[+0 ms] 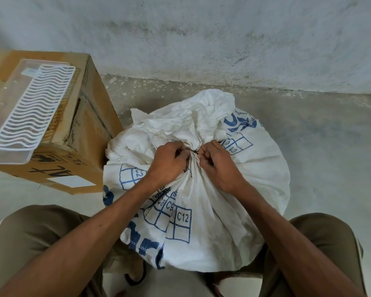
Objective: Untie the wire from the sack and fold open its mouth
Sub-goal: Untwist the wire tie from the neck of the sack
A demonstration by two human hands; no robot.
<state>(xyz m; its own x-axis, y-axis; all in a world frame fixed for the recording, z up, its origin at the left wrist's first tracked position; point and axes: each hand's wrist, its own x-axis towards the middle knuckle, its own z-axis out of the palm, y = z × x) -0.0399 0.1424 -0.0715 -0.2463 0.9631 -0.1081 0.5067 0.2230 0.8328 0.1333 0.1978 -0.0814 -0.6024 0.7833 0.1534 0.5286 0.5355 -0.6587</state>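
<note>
Stained whitewashed wall (201,39) meets grey concrete floor (321,146); cardboard box (81,133) left.

We see a white woven sack (204,211) standing upright on the floor, full and rounded, printed in blue with grid boxes marked C8, C9 and C12 and parts of larger lettering. Its mouth is gathered tight into a neck at the top, and the cloth fans out from there in pleats down the sides. Above the neck the loose, frayed top of the sack bunches up and flops toward the wall. A thin dark wire (192,151) is wound round the neck, still tied, with a twisted bit lying level across the gather and short ends hanging down just below it. We cannot tell how many turns it makes.
</note>
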